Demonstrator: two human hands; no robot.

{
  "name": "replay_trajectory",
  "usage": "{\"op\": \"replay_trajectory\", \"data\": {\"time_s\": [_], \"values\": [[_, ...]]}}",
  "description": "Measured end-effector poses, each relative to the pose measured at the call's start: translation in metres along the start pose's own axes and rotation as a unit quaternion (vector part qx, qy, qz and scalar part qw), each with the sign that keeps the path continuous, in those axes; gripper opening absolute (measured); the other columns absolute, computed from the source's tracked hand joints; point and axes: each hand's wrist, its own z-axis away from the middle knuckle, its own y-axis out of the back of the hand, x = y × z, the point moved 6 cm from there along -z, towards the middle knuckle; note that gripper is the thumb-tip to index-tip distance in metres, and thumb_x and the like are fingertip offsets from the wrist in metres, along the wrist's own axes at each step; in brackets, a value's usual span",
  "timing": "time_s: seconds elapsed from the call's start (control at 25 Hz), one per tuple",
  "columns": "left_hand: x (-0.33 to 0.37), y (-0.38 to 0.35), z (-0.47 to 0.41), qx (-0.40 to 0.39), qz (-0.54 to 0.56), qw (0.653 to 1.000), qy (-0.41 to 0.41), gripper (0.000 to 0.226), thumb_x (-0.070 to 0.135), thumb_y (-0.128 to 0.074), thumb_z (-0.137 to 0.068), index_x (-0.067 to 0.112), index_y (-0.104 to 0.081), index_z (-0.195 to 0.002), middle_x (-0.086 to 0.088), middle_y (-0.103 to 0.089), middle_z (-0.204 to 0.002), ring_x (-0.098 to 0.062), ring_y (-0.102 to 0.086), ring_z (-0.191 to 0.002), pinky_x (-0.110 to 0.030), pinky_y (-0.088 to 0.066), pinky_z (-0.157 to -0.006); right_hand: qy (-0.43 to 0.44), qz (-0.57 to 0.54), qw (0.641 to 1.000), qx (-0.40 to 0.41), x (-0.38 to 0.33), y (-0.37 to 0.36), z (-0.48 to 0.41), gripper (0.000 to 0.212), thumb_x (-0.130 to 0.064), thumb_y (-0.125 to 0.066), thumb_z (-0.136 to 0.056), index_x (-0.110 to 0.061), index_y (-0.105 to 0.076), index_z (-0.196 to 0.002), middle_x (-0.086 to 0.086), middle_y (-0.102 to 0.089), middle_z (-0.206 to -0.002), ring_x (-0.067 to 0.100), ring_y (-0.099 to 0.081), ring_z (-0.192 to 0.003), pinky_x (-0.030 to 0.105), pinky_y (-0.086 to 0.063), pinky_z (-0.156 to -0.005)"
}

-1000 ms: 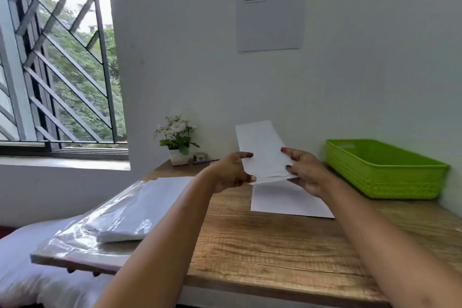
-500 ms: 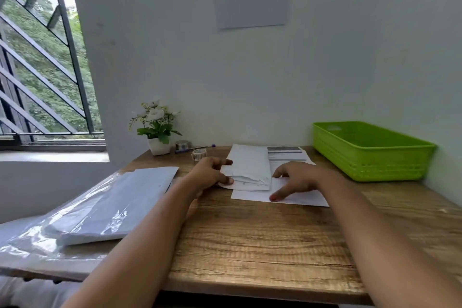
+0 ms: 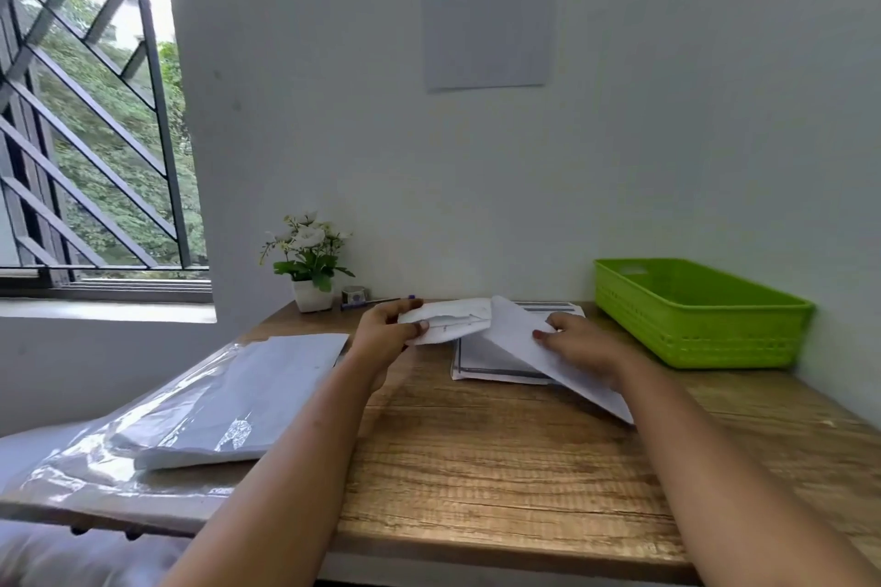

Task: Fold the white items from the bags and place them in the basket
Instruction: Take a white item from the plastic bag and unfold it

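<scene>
1. Hands: both are raised over the far middle of the wooden table point(image 3: 476, 467), each gripping white paper, with the left hand point(image 3: 384, 336) and right hand point(image 3: 589, 348) apart and the paper spanning the gap.
2. Edges and room: a clear plastic bag point(image 3: 95, 458) overhangs the table's left edge. Bare wood runs from the near edge up to the hands, between the forearms. The far right corner is closed in by walls.
3. Containers: the bag lies flat at left and holds a stack of white sheets point(image 3: 229, 396). A green perforated plastic basket point(image 3: 691, 329) sits at far right against the wall, well apart from the bag. Its floor is hidden behind its near wall.
4. Left hand: thumb above and curled fingers below pinch a folded white paper bundle point(image 3: 450, 322) just above the table.
5. Right hand: the fingers curl onto a flat white sheet point(image 3: 519, 338) slanting down toward the near right. Its upper edge meets the bundle; whether both are one piece cannot be told.
6. Beneath them: printed papers point(image 3: 491, 365) lie flat on the table.
7. Background: a barred window point(image 3: 86, 133), a white pot of flowers point(image 3: 311, 272) and a wall notice point(image 3: 488, 14).
</scene>
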Motion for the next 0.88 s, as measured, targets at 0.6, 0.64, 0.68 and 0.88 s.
{"op": "replay_trajectory", "data": {"time_s": [0.6,0.64,0.68,0.88], "values": [[0.003,-0.001,0.006,0.049,-0.180,0.982,-0.022,0.018,0.021,-0.064,-0.088,0.023,-0.070,-0.106,-0.002,-0.063,-0.115,-0.016,-0.054,-0.096,-0.028,-0.049,-0.078,0.000,-0.339,0.939,0.051,-0.003,0.025,-0.004,0.046,0.000,-0.061,-0.087,-0.021,-0.045,-0.125,0.004,-0.061,-0.086,0.014,-0.059,-0.068,0.015,-0.048,-0.046],[0.005,-0.002,0.006,0.056,-0.241,0.968,-0.038,0.018,0.025,-0.065,-0.088,0.023,-0.070,-0.105,-0.002,-0.063,-0.115,-0.017,-0.054,-0.098,-0.028,-0.046,-0.079,0.027,-0.323,0.946,0.018,-0.010,0.023,-0.004,0.046,0.002,-0.057,-0.088,-0.021,-0.048,-0.127,0.002,-0.061,-0.090,0.012,-0.059,-0.071,0.012,-0.047,-0.047],[0.008,-0.003,0.005,0.062,-0.297,0.951,-0.056,0.018,0.029,-0.066,-0.086,0.023,-0.071,-0.102,-0.004,-0.062,-0.116,-0.019,-0.054,-0.102,-0.028,-0.043,-0.081,0.045,-0.304,0.951,-0.019,-0.017,0.019,0.000,0.044,0.003,-0.053,-0.089,-0.021,-0.052,-0.126,0.000,-0.062,-0.096,0.011,-0.059,-0.076,0.010,-0.047,-0.050],[0.010,-0.018,0.008,0.011,-0.484,0.865,-0.132,0.021,0.039,-0.066,-0.084,0.022,-0.071,-0.096,-0.005,-0.057,-0.117,-0.022,-0.048,-0.116,-0.030,-0.036,-0.093,0.052,-0.232,0.965,-0.109,-0.021,0.000,0.005,0.031,-0.006,-0.048,-0.094,-0.025,-0.067,-0.110,-0.007,-0.064,-0.106,0.007,-0.054,-0.088,0.006,-0.041,-0.056]]}}
